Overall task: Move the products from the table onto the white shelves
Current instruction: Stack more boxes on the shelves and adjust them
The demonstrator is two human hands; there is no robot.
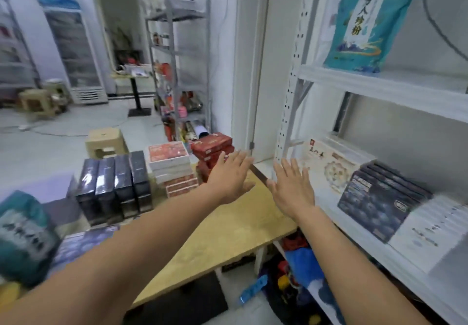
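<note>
Products awaiting transfer lie on the table (228,223), all to the left of both hands. Nearest, well behind and left of the left wrist, is a teal pouch (22,236), blurred. It is judged soft and pliable and is best cradled by its body with two palms. Left of the left forearm, a row of dark film-wrapped cartons (114,185) stands upright. The wrap looks slick, so squeeze across the broad faces.

The left hand (229,177) and right hand (291,187) are both empty, with fingers straight and spread and backs toward the camera. They are held apart above the table's far corner.

Just left of the left hand is a stack of flat white-and-red boxes (172,170). Just beyond its fingertips are stacked red boxes (212,147); whether the fingers touch them cannot be told. Both kinds are judged stiff and light. Grip the long sides and take a few at a time, since the stacks may slide.

Right of the right hand, the white shelves (379,83) already carry a cream box (326,165) and dark blue boxes (379,203).
</note>
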